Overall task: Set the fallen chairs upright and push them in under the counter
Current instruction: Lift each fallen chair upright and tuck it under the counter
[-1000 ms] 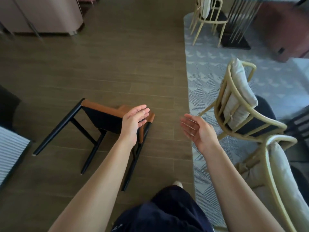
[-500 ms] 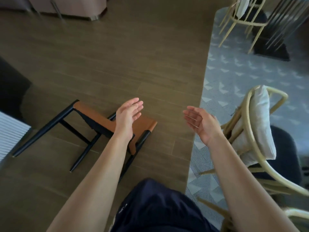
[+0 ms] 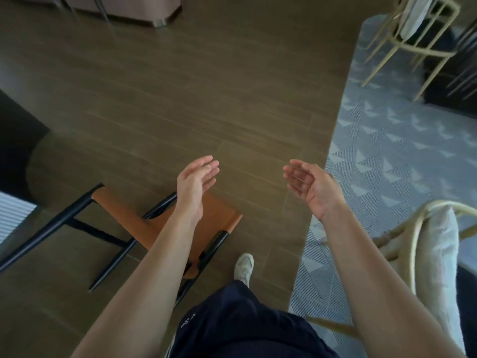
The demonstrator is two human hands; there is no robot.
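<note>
Wood floor (image 3: 232,99) fills most of the view, with a patterned rug (image 3: 387,156) along its right edge. One fallen chair (image 3: 121,213), with an orange seat and black frame, lies on its side at lower left, below the left hand (image 3: 196,183). The left forearm crosses over it. Its black legs run out toward the left edge, and its orange end points right, near the person's shoe (image 3: 244,266). Both hands are empty, with fingers straight and loosely spread and palms turned toward each other, and neither touches the chair. The right hand (image 3: 309,188) hovers near the rug's edge, well apart from the chair. The left hand is plainly the nearer. I judge the reach must drop down and back toward the body, to the orange end, with the right hand crossing leftward to join it.
</note>
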